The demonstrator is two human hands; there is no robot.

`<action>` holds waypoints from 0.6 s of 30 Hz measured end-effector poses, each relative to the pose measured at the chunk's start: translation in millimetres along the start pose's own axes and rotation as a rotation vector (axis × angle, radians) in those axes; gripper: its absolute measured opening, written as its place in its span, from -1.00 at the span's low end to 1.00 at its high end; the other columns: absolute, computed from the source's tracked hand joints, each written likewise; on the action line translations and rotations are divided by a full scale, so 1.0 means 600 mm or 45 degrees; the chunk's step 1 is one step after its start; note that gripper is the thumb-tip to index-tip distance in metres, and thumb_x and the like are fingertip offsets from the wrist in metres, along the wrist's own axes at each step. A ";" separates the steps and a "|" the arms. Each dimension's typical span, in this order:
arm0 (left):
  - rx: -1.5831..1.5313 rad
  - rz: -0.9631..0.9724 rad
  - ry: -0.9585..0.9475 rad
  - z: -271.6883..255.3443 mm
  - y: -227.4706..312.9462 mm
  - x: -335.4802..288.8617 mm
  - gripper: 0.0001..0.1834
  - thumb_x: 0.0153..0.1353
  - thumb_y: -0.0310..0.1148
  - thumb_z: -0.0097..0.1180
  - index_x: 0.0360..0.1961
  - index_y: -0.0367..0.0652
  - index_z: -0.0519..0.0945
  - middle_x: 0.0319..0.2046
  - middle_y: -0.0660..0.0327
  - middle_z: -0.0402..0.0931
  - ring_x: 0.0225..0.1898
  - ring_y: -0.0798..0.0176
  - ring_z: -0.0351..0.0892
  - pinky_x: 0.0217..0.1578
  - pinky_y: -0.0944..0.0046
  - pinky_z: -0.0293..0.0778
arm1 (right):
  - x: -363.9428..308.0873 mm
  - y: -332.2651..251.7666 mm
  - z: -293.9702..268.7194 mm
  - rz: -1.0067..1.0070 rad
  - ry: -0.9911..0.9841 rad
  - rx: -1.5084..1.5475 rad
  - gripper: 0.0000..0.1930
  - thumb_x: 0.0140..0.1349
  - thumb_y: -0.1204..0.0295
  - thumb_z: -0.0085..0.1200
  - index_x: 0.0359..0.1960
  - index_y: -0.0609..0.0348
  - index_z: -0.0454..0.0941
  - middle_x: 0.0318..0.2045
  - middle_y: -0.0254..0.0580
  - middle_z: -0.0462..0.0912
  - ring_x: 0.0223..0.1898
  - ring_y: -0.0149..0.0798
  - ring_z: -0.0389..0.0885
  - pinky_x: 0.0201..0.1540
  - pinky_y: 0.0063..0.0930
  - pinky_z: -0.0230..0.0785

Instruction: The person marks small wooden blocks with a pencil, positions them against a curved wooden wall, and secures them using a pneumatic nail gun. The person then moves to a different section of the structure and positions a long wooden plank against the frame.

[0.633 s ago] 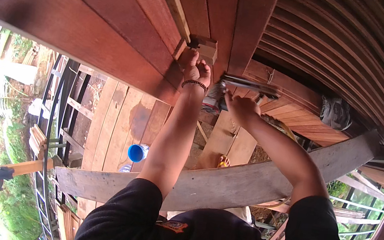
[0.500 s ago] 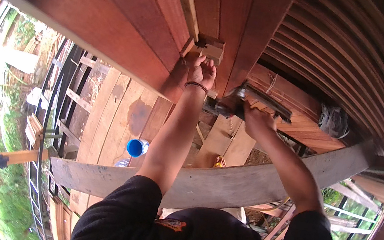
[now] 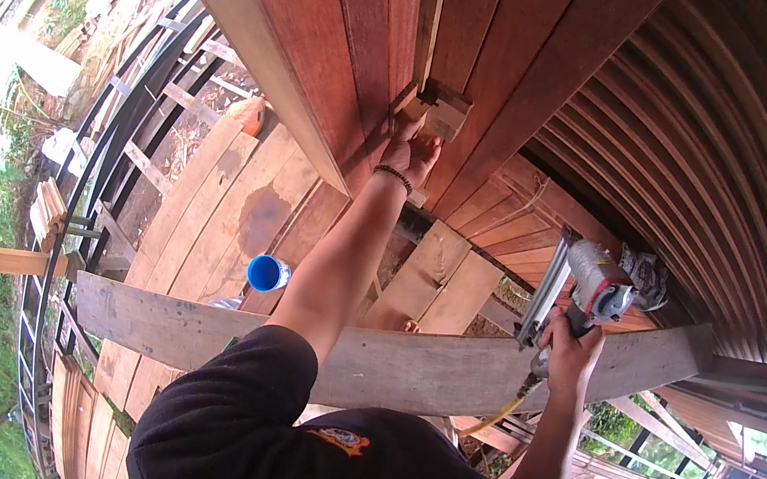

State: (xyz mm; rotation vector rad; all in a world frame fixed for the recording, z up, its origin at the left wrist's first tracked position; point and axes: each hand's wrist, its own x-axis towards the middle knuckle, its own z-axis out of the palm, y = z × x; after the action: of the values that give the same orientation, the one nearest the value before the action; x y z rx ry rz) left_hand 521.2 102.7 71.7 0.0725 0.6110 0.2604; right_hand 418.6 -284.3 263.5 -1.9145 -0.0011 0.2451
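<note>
Right grip (image 3: 572,355) wrapping firmly around a pneumatic nailer (image 3: 593,275), left grip (image 3: 410,153) half-curling at a wooden block (image 3: 446,118), its hold unclear to me

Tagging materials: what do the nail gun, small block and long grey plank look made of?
Nail gun: likely metal body, silvery with highlights; dark handle, perhaps rubber or plastic.
Small block: apparently bare wood, brown, square-cut, without gloss.
Long grey plank: probably weathered, unfinished wood, dull with dark spots.
</note>
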 end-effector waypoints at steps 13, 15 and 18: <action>0.176 0.140 0.048 -0.009 0.017 -0.007 -0.63 0.20 -0.35 0.38 0.01 0.07 0.53 -0.25 0.25 0.57 -0.22 0.26 0.61 0.02 0.17 0.53 | 0.067 0.011 0.113 0.104 -0.238 0.726 -0.85 0.26 0.52 0.10 -0.15 0.25 0.51 -0.59 -0.27 0.48 -0.64 -0.35 0.46 -0.54 -0.45 0.32; 0.197 0.113 0.024 -0.017 0.021 -0.004 -0.56 0.19 -0.32 0.39 0.07 0.08 0.51 -0.17 0.24 0.55 -0.15 0.25 0.59 0.08 0.13 0.49 | 0.084 0.016 0.129 0.251 -0.248 0.859 -0.93 0.24 0.51 0.11 -0.31 0.24 0.51 -0.58 -0.25 0.48 -0.64 -0.33 0.45 -0.55 -0.43 0.32; 0.217 0.100 0.102 -0.021 0.021 -0.004 -0.50 0.18 -0.28 0.40 0.13 0.08 0.49 -0.02 0.21 0.49 0.01 0.22 0.54 0.17 0.10 0.41 | 0.109 0.022 0.147 0.270 -0.326 0.908 -0.90 0.25 0.49 0.09 -0.25 0.23 0.51 -0.58 -0.25 0.47 -0.64 -0.34 0.45 -0.54 -0.42 0.33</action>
State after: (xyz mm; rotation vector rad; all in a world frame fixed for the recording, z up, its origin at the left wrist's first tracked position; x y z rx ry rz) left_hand 509.2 114.2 64.5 0.2518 0.7100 0.2879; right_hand 466.0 -199.3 210.8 -1.1639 0.1056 0.5515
